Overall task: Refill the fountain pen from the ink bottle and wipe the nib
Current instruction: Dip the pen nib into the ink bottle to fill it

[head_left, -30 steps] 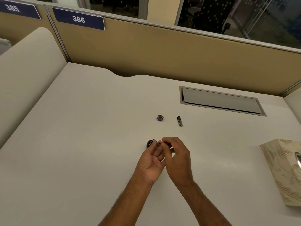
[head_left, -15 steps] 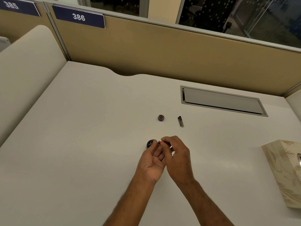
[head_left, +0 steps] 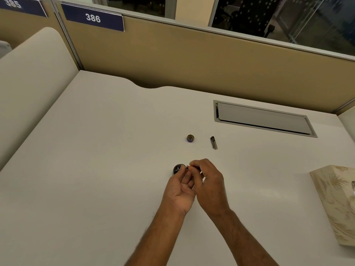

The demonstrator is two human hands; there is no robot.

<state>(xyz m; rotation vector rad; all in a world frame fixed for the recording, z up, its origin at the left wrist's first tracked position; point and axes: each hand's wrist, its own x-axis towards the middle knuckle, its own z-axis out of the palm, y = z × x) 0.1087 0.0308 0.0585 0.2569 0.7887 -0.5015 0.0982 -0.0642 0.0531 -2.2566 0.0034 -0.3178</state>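
The right hand (head_left: pixel 209 185) pinched the red fountain pen (head_left: pixel 192 166) with curled fingers. The left hand (head_left: pixel 179 191), palm up, held the pen's front end. The ink bottle (head_left: pixel 177 168) sat just beyond the left fingertips. Farther ahead of the 2 hands lay a bottle cap (head_left: pixel 190 138) and a pen cap (head_left: pixel 213 142).

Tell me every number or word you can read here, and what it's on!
"386": white digits on the blue sign on the desk divider.
"385": on the next blue sign to the left, at the picture's top edge.
No readable text on the ink bottle, bottle cap, pen cap, pen or tissue box.
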